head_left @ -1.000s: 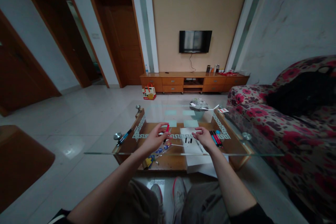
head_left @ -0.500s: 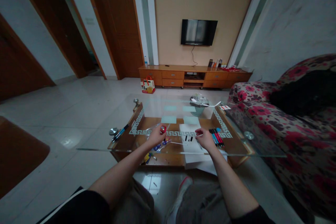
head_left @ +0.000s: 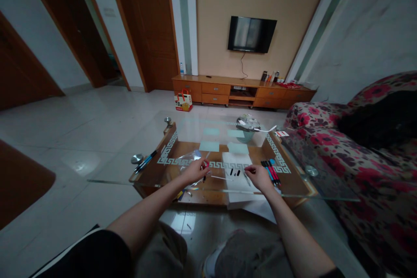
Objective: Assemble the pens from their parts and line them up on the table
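Well out to the left of the left grip, slim blue and black pens (head_left: 145,161) lie along the side of the glass desk (head_left: 114,179). Closer in, just beyond the left grip, spreads a clear plastic wrapper (head_left: 188,159); whether it lies on the glass or under it is hard to tell. The left hand (head_left: 196,171) is closed on a red pen barrel (head_left: 206,164), mostly covered by the fingers; a dark tip below may belong to it. It should be light, stiff and slightly slick, best pinched around mid-length. Between the two grips are a thin white rod (head_left: 222,178) and, nearer the right one, small black pieces (head_left: 238,173), too small to identify. The right hand (head_left: 259,177) has thumb and fingers drawn together beside a slender grey piece (head_left: 247,179); I cannot tell whether they grip it. Just right of that grip, black, blue and red pens (head_left: 273,173) lie side by side.
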`<state>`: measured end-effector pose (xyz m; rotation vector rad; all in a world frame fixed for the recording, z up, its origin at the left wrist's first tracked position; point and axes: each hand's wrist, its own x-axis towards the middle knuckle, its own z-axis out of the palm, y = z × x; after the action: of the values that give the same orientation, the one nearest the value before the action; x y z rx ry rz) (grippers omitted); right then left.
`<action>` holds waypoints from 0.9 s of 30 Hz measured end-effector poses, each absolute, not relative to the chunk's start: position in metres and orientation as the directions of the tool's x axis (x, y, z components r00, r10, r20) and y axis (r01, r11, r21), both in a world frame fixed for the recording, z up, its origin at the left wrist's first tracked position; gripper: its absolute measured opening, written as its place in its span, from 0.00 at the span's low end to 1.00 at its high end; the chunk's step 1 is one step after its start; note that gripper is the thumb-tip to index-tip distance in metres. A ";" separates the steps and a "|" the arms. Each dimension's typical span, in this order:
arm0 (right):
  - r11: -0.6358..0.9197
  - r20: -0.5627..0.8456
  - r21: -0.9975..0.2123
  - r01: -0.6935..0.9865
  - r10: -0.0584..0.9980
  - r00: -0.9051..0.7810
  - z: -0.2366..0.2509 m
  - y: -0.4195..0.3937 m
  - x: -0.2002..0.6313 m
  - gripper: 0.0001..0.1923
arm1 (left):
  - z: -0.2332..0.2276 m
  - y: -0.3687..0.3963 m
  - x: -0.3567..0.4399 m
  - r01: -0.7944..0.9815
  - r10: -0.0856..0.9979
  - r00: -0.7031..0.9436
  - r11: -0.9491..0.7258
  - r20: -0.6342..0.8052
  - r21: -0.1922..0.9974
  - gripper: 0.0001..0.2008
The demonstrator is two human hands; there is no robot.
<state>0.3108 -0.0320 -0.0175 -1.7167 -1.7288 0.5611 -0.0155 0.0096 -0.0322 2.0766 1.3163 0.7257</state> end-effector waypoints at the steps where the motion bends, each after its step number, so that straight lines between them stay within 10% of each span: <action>1: 0.062 0.138 -0.678 0.733 0.989 0.045 -0.019 -0.032 0.312 0.08 | -0.033 0.008 -0.015 0.610 0.922 0.358 -0.351 0.148 0.711 0.11; 27: 0.129 0.170 -0.533 0.836 0.984 -0.043 -0.018 -0.038 0.331 0.13 | -0.048 0.011 -0.053 0.816 0.889 0.370 -0.449 0.269 0.363 0.26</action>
<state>0.3307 -0.0384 -0.0182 -1.7487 -1.9222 0.3976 -0.0533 0.0114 -0.0484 2.4567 1.5454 0.6458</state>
